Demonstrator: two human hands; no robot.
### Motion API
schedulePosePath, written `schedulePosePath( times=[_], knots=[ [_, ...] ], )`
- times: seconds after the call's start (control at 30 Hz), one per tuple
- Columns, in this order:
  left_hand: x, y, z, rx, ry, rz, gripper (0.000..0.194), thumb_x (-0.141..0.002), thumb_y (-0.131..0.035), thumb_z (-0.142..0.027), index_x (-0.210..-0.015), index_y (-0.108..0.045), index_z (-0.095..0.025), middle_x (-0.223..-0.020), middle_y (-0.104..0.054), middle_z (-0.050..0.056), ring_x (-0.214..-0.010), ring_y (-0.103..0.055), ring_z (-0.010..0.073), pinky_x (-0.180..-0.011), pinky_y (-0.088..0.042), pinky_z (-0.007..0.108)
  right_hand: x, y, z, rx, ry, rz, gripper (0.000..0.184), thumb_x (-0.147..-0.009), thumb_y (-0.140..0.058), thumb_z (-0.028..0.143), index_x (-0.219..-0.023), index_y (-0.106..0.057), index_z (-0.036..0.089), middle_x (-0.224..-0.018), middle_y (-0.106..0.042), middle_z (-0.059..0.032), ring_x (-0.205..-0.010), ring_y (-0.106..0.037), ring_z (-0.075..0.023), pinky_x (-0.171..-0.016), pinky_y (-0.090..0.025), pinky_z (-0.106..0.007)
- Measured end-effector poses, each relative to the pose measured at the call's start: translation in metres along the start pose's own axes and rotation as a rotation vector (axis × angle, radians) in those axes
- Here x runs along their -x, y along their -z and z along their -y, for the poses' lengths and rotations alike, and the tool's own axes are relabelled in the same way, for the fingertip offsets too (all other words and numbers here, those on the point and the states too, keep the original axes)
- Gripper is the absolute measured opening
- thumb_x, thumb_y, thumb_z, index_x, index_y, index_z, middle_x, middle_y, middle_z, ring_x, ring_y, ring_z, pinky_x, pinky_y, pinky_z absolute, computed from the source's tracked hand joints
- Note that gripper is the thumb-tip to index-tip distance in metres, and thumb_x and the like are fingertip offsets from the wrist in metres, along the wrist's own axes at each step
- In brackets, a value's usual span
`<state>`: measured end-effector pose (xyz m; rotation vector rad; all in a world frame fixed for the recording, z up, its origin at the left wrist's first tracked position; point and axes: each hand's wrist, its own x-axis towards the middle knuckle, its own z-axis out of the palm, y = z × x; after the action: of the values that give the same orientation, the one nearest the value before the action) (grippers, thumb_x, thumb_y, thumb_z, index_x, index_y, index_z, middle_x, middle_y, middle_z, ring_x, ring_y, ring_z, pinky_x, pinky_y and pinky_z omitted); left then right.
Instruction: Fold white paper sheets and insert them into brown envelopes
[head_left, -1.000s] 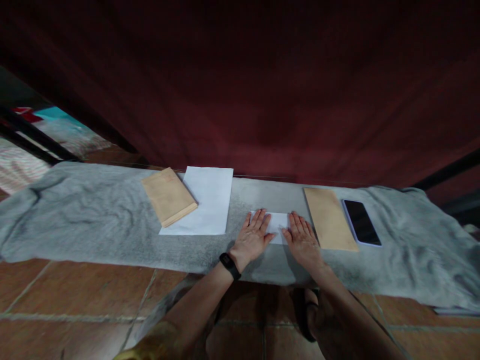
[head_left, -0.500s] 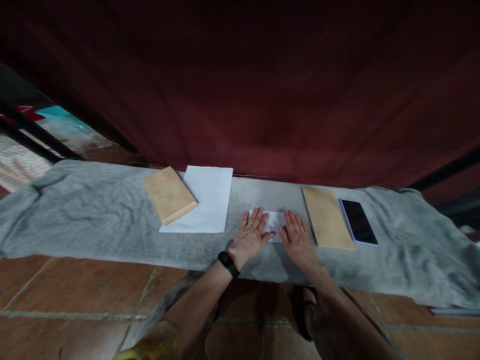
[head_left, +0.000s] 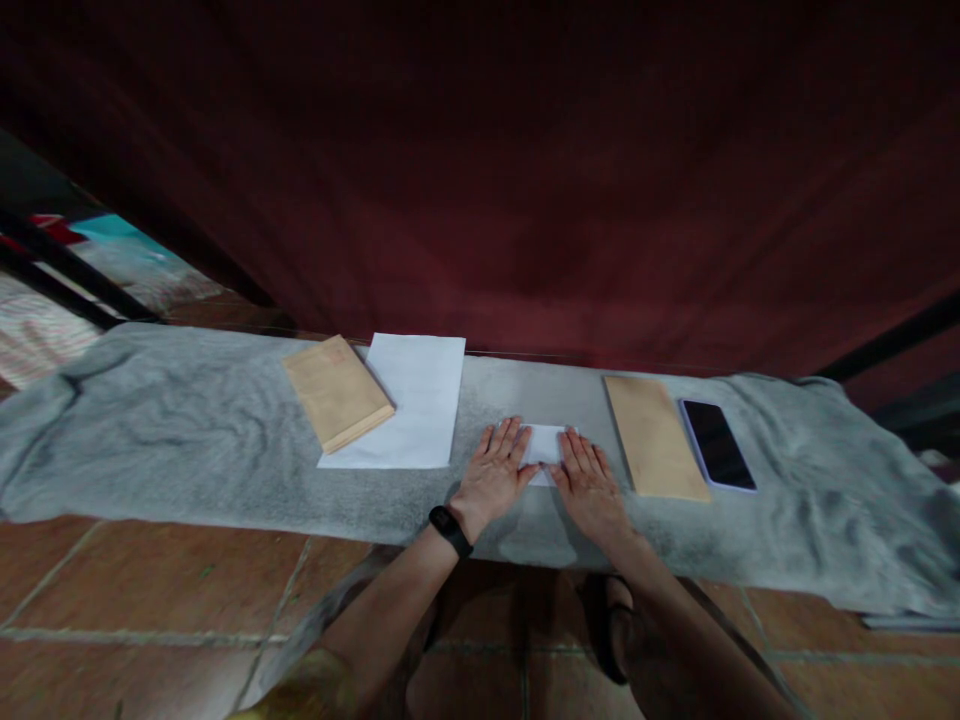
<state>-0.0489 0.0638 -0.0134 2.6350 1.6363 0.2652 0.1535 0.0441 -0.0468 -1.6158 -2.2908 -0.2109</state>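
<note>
A small folded white paper [head_left: 544, 446] lies on the grey cloth in front of me. My left hand [head_left: 495, 475] rests flat over its left part, fingers stretched out and pointing away from me. Over the right part lies my right hand [head_left: 590, 487], also flat with its fingers extended. Both thumbs point inward and nearly meet near the paper's lower edge. The paper shows between the hands; its two ends are hidden under them. A black wristband [head_left: 450, 530] is on my left wrist.
A stack of brown envelopes [head_left: 337, 390] overlaps white paper sheets [head_left: 424, 400] on the left. To the right lie a single brown envelope [head_left: 654, 435] and a phone [head_left: 718, 445]. Grey cloth [head_left: 210, 430] covers the bench; a dark red curtain [head_left: 525, 230] hangs behind.
Both hands stay flat on the folded paper. My right hand has slid slightly left, so the two thumbs are closer together. The other objects have not moved.
</note>
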Motion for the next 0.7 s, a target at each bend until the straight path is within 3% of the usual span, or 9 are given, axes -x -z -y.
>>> schedulePosePath(
  times=[0.37, 0.7],
  knots=[
    [0.007, 0.003, 0.02, -0.054, 0.101, -0.006, 0.062, -0.102, -0.029, -0.046, -0.152, -0.033, -0.009, -0.16, -0.028, 0.014, -0.149, -0.025, 0.0255, -0.121, -0.02, 0.047, 0.001, 0.004, -0.003, 0.039, -0.069, -0.049, 0.058, -0.105, -0.03, 0.04, -0.154, -0.029, 0.008, -0.152, -0.042, -0.0185, -0.14, -0.041, -0.0292, -0.114, -0.03, -0.047],
    [0.011, 0.005, 0.026, -0.042, 0.203, -0.105, 0.057, -0.102, -0.029, -0.039, -0.15, -0.037, -0.008, -0.155, -0.04, 0.015, -0.146, -0.033, 0.0283, -0.12, -0.025, 0.048, 0.003, -0.002, -0.007, 0.026, -0.105, -0.096, 0.061, -0.105, -0.03, 0.043, -0.155, -0.025, 0.008, -0.153, -0.041, -0.0195, -0.141, -0.039, -0.0307, -0.113, -0.032, -0.05]
  ],
)
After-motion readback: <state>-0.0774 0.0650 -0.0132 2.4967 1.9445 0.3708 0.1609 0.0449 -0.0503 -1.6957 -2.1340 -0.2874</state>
